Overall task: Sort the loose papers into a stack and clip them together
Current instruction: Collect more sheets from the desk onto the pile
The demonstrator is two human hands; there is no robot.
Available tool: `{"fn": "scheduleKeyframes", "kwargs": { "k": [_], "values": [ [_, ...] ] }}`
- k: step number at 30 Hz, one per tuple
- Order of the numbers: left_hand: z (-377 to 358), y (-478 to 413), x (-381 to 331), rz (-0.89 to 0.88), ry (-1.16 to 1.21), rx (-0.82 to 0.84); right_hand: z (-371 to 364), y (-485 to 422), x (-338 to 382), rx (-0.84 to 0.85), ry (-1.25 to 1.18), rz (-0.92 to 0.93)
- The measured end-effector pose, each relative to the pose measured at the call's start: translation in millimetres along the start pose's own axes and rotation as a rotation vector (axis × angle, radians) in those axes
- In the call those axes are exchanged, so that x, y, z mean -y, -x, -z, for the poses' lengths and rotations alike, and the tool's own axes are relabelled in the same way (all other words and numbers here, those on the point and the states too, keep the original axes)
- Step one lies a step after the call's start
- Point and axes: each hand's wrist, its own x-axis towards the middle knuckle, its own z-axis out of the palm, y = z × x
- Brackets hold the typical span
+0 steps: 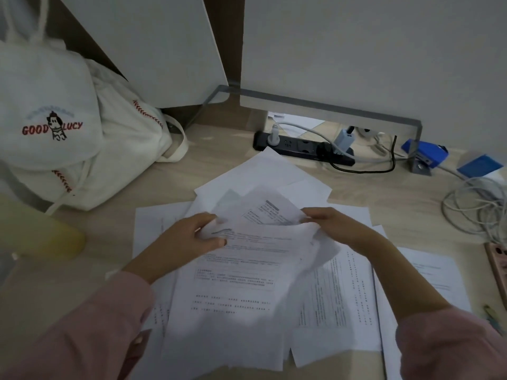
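Several loose printed papers [337,294] lie overlapping on the wooden desk [90,242] in front of me. A few lifted sheets [247,270] hang between both hands just above the pile. My left hand [192,239] pinches their top left edge, thumb on top. My right hand [332,223] grips the top right edge, where the paper bends. More blank sheets [260,171] fan out behind the held ones. No clip is visible.
A white cloth bag [129,138] and a white cap [46,113] sit at the back left. A black power strip [304,149] with plugs lies at the back, tangled cables [477,209] and blue boxes [425,154] at right. A yellowish object [41,229] is at left.
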Motion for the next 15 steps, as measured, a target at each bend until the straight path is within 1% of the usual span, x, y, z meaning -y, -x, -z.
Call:
{"fn": "scheduleKeyframes", "kwargs": {
  "k": [2, 4, 5, 7, 8, 10, 13, 15],
  "values": [
    [-3, 0, 2, -0.160, -0.172, -0.203, 1, 8, 6, 0.072, 0.008, 0.035],
    [-8, 4, -1, -0.242, -0.220, -0.308, -2, 20, 16, 0.159, 0.016, 0.087],
    [-11, 7, -5, -0.243, -0.203, -0.306, -5, 26, 21, 0.200, 0.022, 0.113],
    [-15, 12, -17, -0.197, -0.110, -0.248, -11, 35, 33, 0.238, 0.032, 0.169],
    [-15, 15, -20, -0.154, -0.055, -0.227, -13, 39, 37, 0.234, 0.017, 0.200],
    [-13, 19, -22, -0.079, 0.015, -0.269, -15, 45, 41, 0.165, -0.072, 0.231],
    [-3, 29, -24, -0.037, 0.145, -0.447, -15, 52, 29, -0.011, -0.305, 0.226],
    [3, 36, -27, -0.011, 0.268, -0.560, -23, 56, 16, -0.061, -0.395, 0.227]
  ]
}}
